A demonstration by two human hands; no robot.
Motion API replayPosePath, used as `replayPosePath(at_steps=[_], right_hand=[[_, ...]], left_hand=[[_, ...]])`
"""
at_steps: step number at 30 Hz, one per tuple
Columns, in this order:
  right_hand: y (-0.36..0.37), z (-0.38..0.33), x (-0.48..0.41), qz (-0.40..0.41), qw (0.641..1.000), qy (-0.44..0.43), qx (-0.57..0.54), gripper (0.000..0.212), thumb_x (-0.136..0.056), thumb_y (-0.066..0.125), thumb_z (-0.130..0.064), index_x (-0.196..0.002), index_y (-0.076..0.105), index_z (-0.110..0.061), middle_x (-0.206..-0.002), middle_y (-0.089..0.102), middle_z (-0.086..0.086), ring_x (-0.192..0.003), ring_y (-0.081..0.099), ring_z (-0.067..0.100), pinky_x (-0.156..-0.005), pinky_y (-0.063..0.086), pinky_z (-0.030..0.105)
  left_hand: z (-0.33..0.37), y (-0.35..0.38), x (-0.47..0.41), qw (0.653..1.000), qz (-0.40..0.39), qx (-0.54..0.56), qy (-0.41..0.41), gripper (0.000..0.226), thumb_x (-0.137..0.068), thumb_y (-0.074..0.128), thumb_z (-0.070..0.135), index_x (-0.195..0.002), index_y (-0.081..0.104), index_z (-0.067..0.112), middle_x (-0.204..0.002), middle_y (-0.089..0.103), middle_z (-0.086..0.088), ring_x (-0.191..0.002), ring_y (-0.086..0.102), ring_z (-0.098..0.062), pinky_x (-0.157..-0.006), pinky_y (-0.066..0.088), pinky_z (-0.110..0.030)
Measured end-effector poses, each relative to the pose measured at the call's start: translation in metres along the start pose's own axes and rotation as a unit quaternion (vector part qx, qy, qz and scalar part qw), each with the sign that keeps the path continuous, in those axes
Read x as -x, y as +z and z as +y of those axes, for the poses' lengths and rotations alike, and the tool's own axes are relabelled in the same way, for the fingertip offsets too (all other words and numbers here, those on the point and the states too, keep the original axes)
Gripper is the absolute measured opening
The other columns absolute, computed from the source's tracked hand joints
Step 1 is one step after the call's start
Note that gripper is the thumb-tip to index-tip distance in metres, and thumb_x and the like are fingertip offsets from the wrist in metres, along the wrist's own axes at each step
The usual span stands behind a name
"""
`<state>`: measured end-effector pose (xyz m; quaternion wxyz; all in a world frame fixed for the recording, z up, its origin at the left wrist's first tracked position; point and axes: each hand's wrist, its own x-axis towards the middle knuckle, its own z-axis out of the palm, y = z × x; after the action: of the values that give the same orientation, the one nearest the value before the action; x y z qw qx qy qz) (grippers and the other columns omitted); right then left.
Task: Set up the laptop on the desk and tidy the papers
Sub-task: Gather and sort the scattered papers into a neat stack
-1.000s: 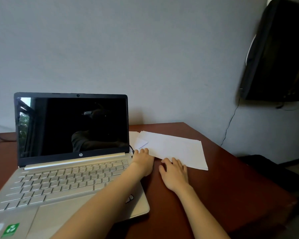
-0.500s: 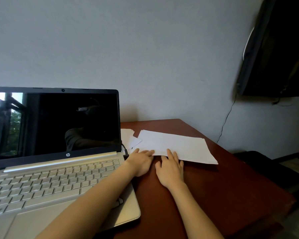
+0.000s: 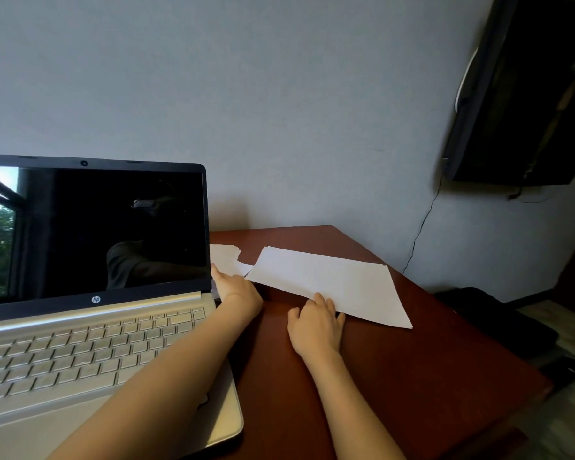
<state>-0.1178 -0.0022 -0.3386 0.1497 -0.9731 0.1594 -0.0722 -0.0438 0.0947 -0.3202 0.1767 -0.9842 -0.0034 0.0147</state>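
A silver laptop (image 3: 90, 346) stands open with a dark screen on the left of the reddish-brown desk (image 3: 395, 376). To its right a large white sheet (image 3: 332, 283) lies flat and skewed. Smaller white papers (image 3: 228, 258) lie behind it, by the screen's right edge. My left hand (image 3: 238, 290) reaches across the laptop's right corner, with its fingers on the smaller papers. My right hand (image 3: 316, 323) lies flat on the desk, fingertips resting on the near edge of the large sheet.
A black screen (image 3: 525, 94) hangs on the wall at the upper right, with a thin cable (image 3: 419, 234) running down from it. A black bag (image 3: 498, 320) lies on the floor beyond the desk's right edge. The grey wall stands right behind the desk.
The large sheet has slid to the right under my right hand. My left hand has moved back toward the smaller papers. The view has shifted right, so the laptop sits further left.
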Motion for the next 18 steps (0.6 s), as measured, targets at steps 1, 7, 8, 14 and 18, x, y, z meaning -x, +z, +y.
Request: replayPosePath(at_steps=[1, 7, 8, 14, 18], right_hand=[[0.0, 0.0, -0.001, 0.002, 1.0, 0.001, 0.0, 0.045, -0.099, 0.029, -0.03, -0.131, 0.05, -0.008, -0.145, 0.037, 0.005, -0.137, 0.028, 0.023, -0.115, 0.02, 0.046], [-0.003, 0.0, -0.009, 0.021, 1.0, 0.011, -0.017, 0.039, -0.098, 0.031, -0.025, -0.119, 0.058, -0.006, -0.128, 0.05, 0.006, -0.125, 0.04, 0.024, -0.11, 0.028, 0.046], [-0.003, 0.0, -0.01, 0.027, 0.999, 0.016, -0.021, 0.039, -0.097, 0.031, -0.024, -0.117, 0.059, -0.005, -0.126, 0.051, 0.006, -0.124, 0.041, 0.024, -0.11, 0.029, 0.045], [-0.003, 0.002, -0.014, 0.045, 0.997, 0.039, -0.051, 0.037, -0.096, 0.033, -0.021, -0.117, 0.058, -0.004, -0.124, 0.051, 0.006, -0.123, 0.041, 0.025, -0.109, 0.029, 0.044], [-0.003, 0.003, -0.015, 0.051, 0.996, 0.036, -0.056, 0.036, -0.097, 0.034, -0.021, -0.118, 0.057, -0.004, -0.124, 0.051, 0.006, -0.124, 0.041, 0.024, -0.11, 0.028, 0.044]], left_hand=[[0.0, -0.001, 0.0, 1.0, 0.005, 0.002, 0.001, 0.045, -0.097, 0.028, 0.024, -0.139, 0.039, 0.015, -0.136, 0.049, -0.008, -0.133, 0.037, -0.031, -0.116, 0.001, -0.049], [0.0, 0.0, -0.006, 1.0, 0.01, -0.002, -0.003, 0.042, -0.097, 0.032, 0.024, -0.136, 0.044, 0.013, -0.138, 0.046, -0.014, -0.133, 0.034, -0.033, -0.115, 0.007, -0.049], [0.0, 0.0, -0.008, 1.0, 0.017, -0.003, 0.0, 0.043, -0.098, 0.031, 0.023, -0.138, 0.042, 0.014, -0.14, 0.044, -0.014, -0.134, 0.032, -0.034, -0.115, 0.008, -0.049], [-0.001, 0.002, -0.011, 1.0, 0.021, 0.012, 0.013, 0.043, -0.101, 0.022, 0.026, -0.141, 0.038, 0.02, -0.139, 0.046, -0.012, -0.133, 0.033, -0.033, -0.114, 0.01, -0.049], [0.001, 0.0, -0.015, 0.999, 0.004, 0.045, -0.009, 0.044, -0.1, 0.021, 0.027, -0.131, 0.05, 0.016, -0.131, 0.053, -0.009, -0.126, 0.041, -0.028, -0.109, 0.02, -0.038]])
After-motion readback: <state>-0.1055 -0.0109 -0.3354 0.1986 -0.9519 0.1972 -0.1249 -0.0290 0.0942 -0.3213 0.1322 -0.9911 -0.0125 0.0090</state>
